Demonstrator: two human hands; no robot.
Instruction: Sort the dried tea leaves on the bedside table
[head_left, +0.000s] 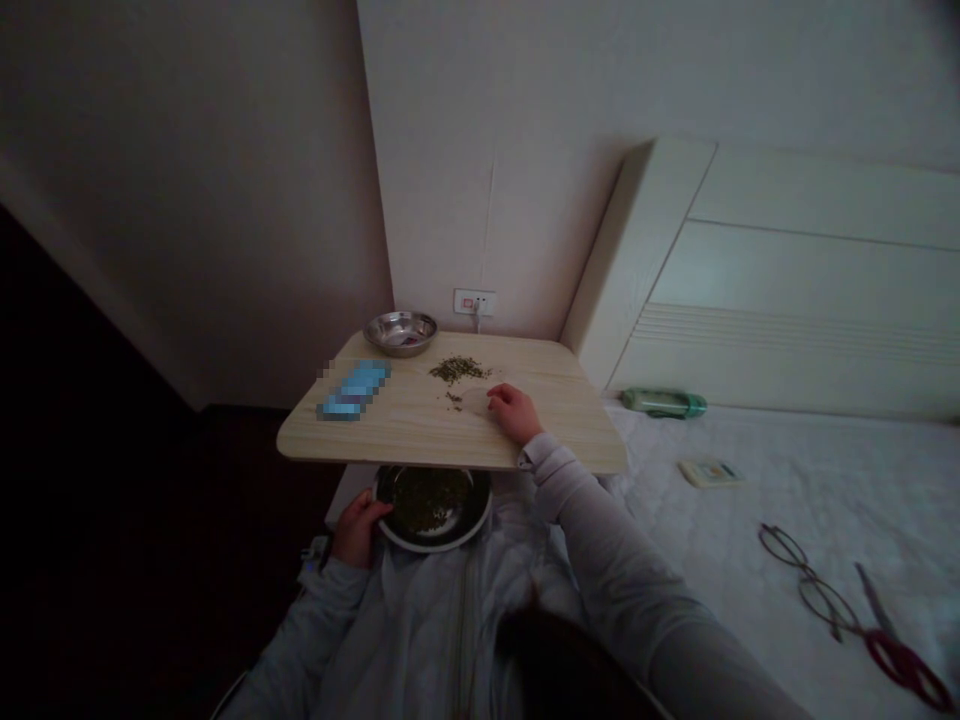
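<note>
My left hand (357, 528) grips the rim of a dark round bowl (433, 506) that holds small greenish bits, held just under the near edge of a light wooden table (405, 425). My right hand (513, 410) rests on the tabletop with its fingers curled, next to a small pile of greenish bits (457, 370); a few loose bits lie between the pile and the hand. Whether the curled fingers hold anything is hidden.
A steel bowl (400, 332) stands at the table's far edge, a blurred blue object (354, 389) at its left. On the white bed to the right lie a green bottle (664, 402), a small card (709, 472), glasses (808, 582) and red-handled scissors (896, 645). A wall socket (474, 301) is behind.
</note>
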